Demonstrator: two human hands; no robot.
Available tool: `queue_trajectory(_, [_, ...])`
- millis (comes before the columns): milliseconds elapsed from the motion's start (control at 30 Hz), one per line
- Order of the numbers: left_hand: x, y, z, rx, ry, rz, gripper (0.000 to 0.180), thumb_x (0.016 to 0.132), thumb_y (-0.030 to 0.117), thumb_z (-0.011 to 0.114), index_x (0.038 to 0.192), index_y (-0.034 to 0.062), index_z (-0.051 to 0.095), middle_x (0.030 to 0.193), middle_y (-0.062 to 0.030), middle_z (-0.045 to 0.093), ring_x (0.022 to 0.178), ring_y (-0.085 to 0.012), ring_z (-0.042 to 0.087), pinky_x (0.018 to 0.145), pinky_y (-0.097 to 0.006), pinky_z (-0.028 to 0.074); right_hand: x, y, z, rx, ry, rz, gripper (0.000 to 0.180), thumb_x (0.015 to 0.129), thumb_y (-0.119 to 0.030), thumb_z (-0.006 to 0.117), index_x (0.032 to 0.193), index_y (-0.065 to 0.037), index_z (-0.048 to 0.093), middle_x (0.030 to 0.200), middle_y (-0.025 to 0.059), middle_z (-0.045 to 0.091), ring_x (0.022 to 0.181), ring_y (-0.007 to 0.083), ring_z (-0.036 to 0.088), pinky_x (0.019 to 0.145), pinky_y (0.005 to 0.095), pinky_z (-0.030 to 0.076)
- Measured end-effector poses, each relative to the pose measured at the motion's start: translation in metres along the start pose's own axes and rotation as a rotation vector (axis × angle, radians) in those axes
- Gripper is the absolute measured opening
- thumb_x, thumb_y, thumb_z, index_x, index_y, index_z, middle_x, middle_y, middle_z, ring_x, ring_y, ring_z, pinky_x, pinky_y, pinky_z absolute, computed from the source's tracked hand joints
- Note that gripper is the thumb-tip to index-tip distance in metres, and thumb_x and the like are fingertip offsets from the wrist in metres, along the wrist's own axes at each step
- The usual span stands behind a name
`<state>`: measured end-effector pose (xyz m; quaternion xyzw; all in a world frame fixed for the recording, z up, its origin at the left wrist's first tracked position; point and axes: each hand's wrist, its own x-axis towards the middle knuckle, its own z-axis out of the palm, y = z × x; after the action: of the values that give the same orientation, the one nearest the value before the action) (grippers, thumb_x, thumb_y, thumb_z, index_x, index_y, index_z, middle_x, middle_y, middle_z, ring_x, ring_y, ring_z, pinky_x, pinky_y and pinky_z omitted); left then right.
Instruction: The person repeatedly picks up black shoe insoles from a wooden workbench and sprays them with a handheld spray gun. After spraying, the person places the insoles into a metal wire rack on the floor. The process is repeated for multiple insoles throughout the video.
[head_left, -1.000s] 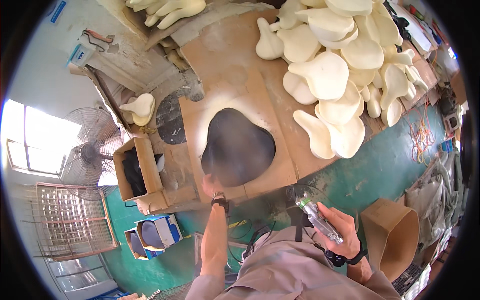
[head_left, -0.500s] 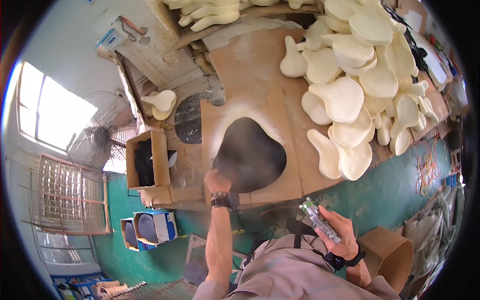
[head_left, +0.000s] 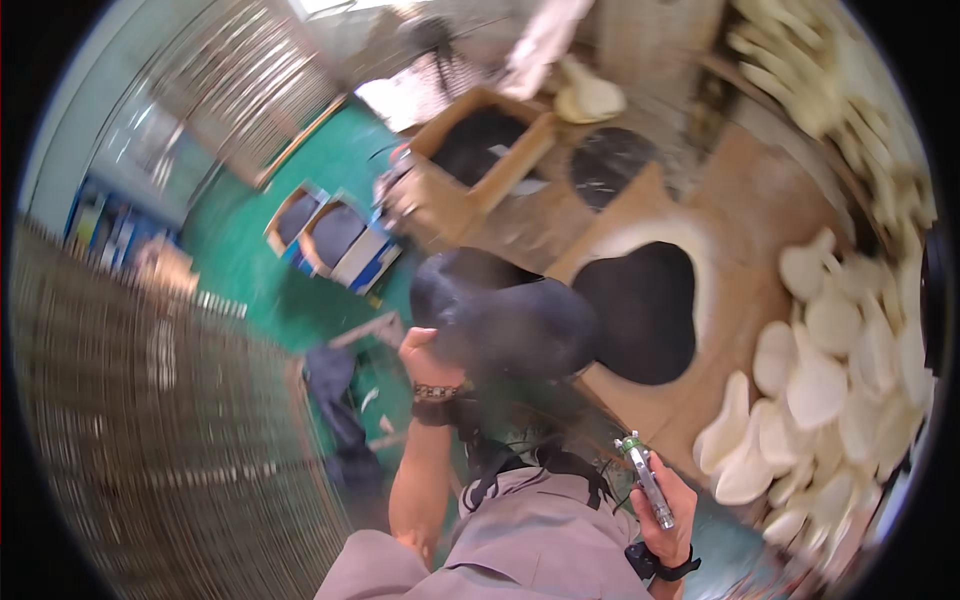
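My left hand [head_left: 425, 355] grips the edge of a black, rounded body-shaped panel [head_left: 505, 320] and holds it lifted, left of a wooden board [head_left: 730, 200]. A black silhouette of the same shape [head_left: 640, 310], ringed by a pale halo, stays on the board. My right hand [head_left: 668, 512] is low at my side, closed around a slim silvery tool with a green tip [head_left: 645, 480] that points up. A dark strap sits on each wrist.
A pile of several cream body-shaped blanks [head_left: 820, 380] lies along the right. An open wooden box with a dark inside [head_left: 480, 150] stands behind the board. Blue and white tubs [head_left: 340, 235] sit on the green floor. Wire mesh [head_left: 150, 430] fills the left.
The view has swung left and turned blurry. My left hand has lifted the black panel off the board toward the left, leaving its dark outline there. My right hand still holds the tool.
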<state>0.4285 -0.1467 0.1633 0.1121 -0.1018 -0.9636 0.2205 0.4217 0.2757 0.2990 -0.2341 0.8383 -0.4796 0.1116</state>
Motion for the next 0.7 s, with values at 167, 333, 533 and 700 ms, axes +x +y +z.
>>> queue_trajectory(167, [-0.128, 0.033, -0.092, -0.096, 0.507, 0.353, 0.047, 0.071, 0.014, 0.055, 0.115, -0.0008, 0.063, 0.111, -0.0161, 0.069, 0.102, -0.0366, 0.066, 0.093, -0.049, 0.053, 0.024, -0.032, 0.021, -0.086, -0.297, -0.134, 0.048, 0.083, 0.001, 0.068, 0.131, 0.007, 0.061, 0.090, 0.0139, 0.068, 0.078, 0.0232, 0.066, 0.075, 0.0314, 0.052])
queue_trajectory(333, [-0.282, 0.039, -0.182, -0.339, 0.824, 0.601, 0.051, 0.069, 0.013, 0.055, 0.118, -0.0003, 0.059, 0.116, -0.0167, 0.064, 0.108, -0.0372, 0.061, 0.096, -0.053, 0.051, 0.003, -0.077, 0.050, -0.157, -0.462, -0.175, 0.046, 0.088, -0.004, 0.067, 0.132, 0.008, 0.060, 0.094, 0.0134, 0.068, 0.081, 0.0205, 0.065, 0.079, 0.0323, 0.052])
queue_trajectory(533, [-0.397, 0.044, -0.282, -0.579, 1.175, 0.829, 0.046, 0.066, 0.015, 0.055, 0.110, 0.0013, 0.061, 0.114, -0.0143, 0.064, 0.107, -0.0366, 0.060, 0.098, -0.055, 0.048, 0.000, -0.119, 0.123, -0.253, -0.659, -0.206, 0.046, 0.091, -0.009, 0.065, 0.134, 0.008, 0.060, 0.089, 0.0104, 0.067, 0.077, 0.0179, 0.063, 0.077, 0.0311, 0.052])
queue_trajectory(700, [-0.479, 0.035, -0.357, -0.695, 1.209, 1.053, 0.052, 0.068, 0.017, 0.056, 0.116, -0.0022, 0.059, 0.123, -0.0163, 0.061, 0.113, -0.0380, 0.058, 0.100, -0.057, 0.046, -0.002, -0.133, 0.208, -0.303, -0.929, -0.174, 0.049, 0.088, -0.007, 0.067, 0.136, 0.006, 0.059, 0.083, 0.0081, 0.063, 0.072, 0.0161, 0.058, 0.072, 0.0292, 0.050])
